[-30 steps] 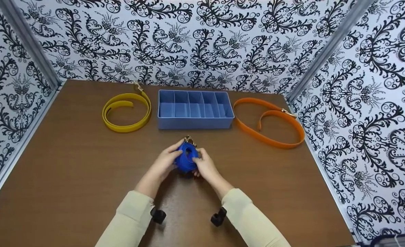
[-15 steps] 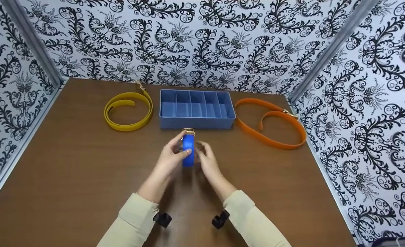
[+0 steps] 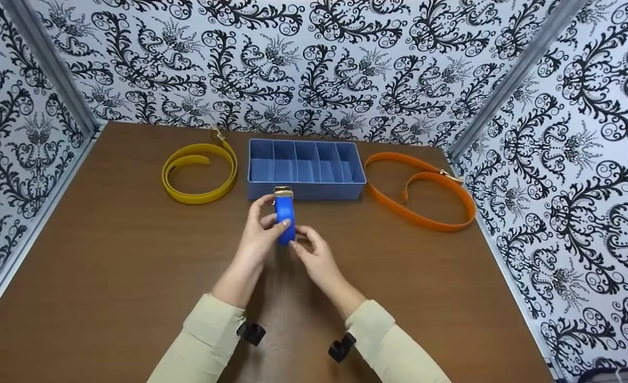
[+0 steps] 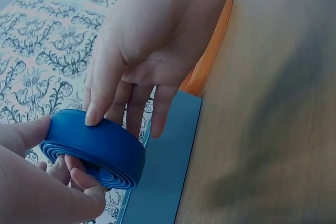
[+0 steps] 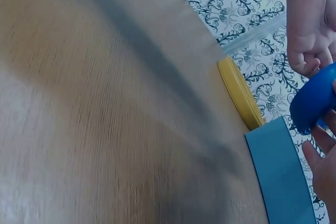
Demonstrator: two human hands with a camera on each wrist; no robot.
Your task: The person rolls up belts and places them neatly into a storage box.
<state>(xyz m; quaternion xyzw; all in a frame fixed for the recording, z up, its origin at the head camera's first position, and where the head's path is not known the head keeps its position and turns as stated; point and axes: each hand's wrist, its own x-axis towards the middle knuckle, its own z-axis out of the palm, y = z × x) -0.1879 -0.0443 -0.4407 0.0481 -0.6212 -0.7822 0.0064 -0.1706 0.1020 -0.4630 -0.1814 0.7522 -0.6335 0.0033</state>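
Note:
A blue belt is rolled into a tight coil with a gold buckle at its far end, held above the table. My left hand grips the coil; in the left wrist view its thumb lies on the outer face and fingertips reach into the middle. My right hand holds the near right side, thumb on the rim and fingers behind, as the left wrist view shows. Behind the coil stands a blue-grey divided box with several compartments. In the right wrist view, the blue belt partly leaves the frame.
A loosely curled yellow belt lies left of the box. An orange belt lies in open loops to the right. Patterned walls enclose the brown table at the back and both sides.
The coil has turned from showing its spiral side to showing its outer band edge-on. Both hands have shifted it slightly forward and left, toward the box. My right hand moved along its rim.

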